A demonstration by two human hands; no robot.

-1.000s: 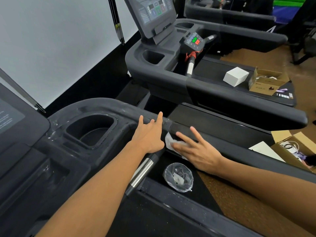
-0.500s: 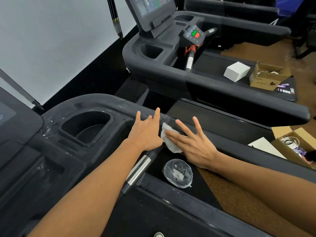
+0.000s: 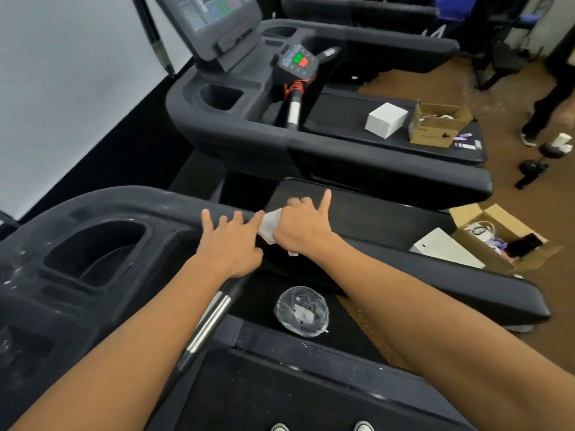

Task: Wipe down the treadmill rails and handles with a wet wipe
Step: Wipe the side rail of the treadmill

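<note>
Where half a second ago it lay flat, the right hand [image 3: 303,227] now bunches the wet wipe [image 3: 270,227] in curled fingers, little finger raised, on the rail [image 3: 404,259]; left hand [image 3: 231,241] stays spread beside it

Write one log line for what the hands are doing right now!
step: wiping rail | right hand: grips wet wipe on treadmill rail | left hand: flat on rail, fingers spread | plastic cup: on deck below
</note>
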